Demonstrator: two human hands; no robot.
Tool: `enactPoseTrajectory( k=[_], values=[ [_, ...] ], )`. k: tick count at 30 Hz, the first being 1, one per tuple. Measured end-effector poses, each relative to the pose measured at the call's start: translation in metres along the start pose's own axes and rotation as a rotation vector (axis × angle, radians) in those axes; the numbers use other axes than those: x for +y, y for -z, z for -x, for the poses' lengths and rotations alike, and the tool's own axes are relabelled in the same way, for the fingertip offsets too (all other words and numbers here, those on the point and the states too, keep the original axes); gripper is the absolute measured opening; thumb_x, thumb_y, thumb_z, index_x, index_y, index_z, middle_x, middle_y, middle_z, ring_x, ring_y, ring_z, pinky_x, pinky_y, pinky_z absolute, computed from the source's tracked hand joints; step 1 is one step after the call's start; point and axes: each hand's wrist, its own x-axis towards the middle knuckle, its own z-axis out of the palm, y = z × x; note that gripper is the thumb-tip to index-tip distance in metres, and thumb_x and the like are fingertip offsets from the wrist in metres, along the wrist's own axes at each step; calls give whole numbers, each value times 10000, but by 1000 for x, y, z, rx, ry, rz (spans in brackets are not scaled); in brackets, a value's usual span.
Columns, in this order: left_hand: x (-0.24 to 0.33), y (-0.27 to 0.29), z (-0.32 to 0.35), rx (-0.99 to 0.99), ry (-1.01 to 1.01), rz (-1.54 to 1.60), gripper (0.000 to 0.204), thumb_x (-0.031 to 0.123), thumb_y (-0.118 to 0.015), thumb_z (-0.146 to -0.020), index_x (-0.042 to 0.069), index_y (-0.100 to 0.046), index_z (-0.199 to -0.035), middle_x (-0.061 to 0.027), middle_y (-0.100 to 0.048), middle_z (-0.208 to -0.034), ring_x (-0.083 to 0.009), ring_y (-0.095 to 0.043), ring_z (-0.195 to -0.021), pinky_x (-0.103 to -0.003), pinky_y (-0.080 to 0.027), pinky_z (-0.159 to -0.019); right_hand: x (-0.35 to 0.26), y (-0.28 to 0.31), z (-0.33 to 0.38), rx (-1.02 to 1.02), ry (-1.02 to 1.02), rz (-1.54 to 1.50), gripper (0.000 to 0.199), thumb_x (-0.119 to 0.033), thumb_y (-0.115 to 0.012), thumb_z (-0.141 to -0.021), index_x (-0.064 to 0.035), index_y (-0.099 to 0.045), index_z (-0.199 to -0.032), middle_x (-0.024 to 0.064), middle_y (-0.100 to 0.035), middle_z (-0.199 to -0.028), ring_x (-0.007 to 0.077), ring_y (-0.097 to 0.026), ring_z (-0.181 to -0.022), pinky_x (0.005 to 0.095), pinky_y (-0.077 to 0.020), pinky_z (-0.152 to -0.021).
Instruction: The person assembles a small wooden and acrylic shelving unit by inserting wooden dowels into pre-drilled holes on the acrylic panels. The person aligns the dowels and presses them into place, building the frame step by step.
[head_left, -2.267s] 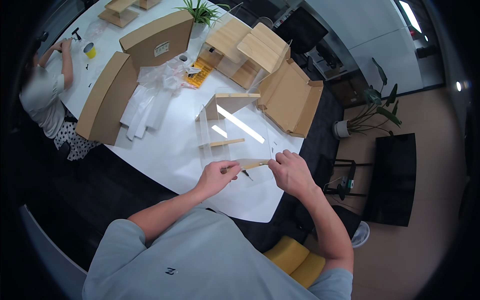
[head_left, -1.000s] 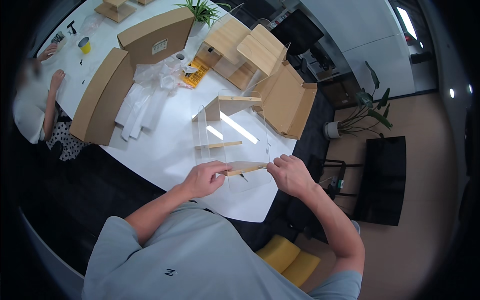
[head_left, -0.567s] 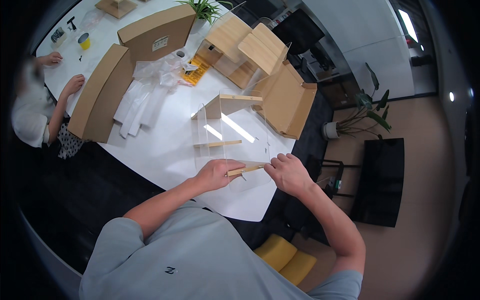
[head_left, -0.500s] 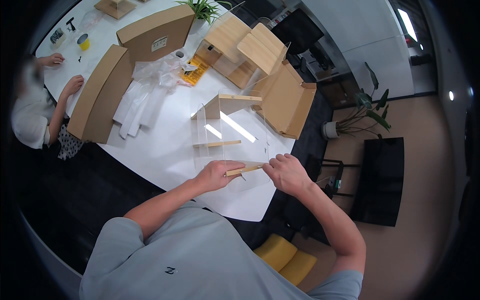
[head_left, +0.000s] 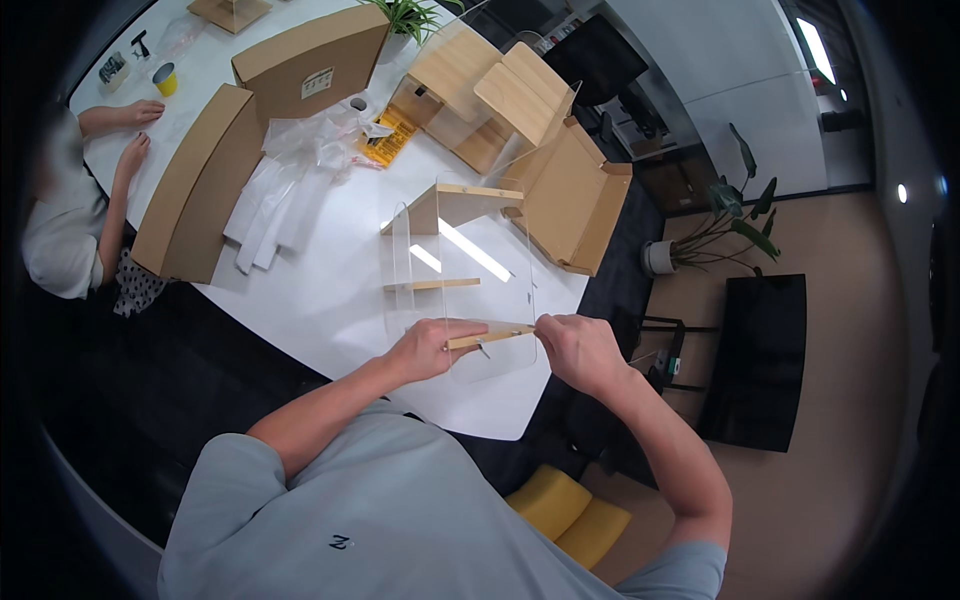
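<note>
A narrow light wooden board (head_left: pixel 492 339) lies between my hands at the near end of a clear acrylic frame (head_left: pixel 487 252). My left hand (head_left: pixel 428 348) is closed around the board's left end, with fingers along its upper side. At the right end, my right hand (head_left: pixel 580 352) is pinched at the board's corner, by the clear panel's edge; whatever its fingertips hold is hidden. Small metal fittings show on the board's near edge. Farther back in the frame are a thin wooden strip (head_left: pixel 440 285) and a wider wooden board (head_left: pixel 470 203).
Clear plastic wrapping (head_left: pixel 290 180) and an orange packet (head_left: pixel 389 138) lie left on the white table (head_left: pixel 290 310). Brown cartons (head_left: pixel 195 185) stand behind; an opened carton (head_left: pixel 567 205) is right of a wooden-and-clear unit (head_left: pixel 480 95). Another person's hands (head_left: pixel 140 118) rest far left.
My right hand has shifted slightly right, its fingers curled closer at the board's corner. My left hand stays on the board. The other person's hands have moved farther up the table.
</note>
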Motion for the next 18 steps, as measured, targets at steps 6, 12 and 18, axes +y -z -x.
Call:
enactPoseTrajectory(
  k=[6,12,18],
  values=[
    [3,2,-1,-8,7,-6,401,30,-798,-917,77,-764,-1314,-122,-777,-1298,-329,-764,-1131,-379,-613,-981,14,-10,-4,16,222,153,79,-129,-637,-966,-70,-690,-964,80,-678,-793,288,-705,-794,432,-574,-728],
    [13,18,-2,-145,179,0,594,-44,-740,-896,66,-641,-1472,-135,-734,-1386,-308,-716,-1259,-387,-576,-1078,16,-13,-5,14,211,170,76,-133,-652,-956,-66,-686,-948,81,-680,-790,289,-708,-799,438,-564,-734],
    [28,72,29,263,503,1199,836,-52,-464,-799,-96,-325,-1622,-289,-423,-1659,-395,-400,-1575,-486,-311,-1332,12,-15,-3,98,199,88,70,-128,-660,-945,-72,-677,-907,80,-673,-755,296,-698,-760,441,-556,-691]
  ],
)
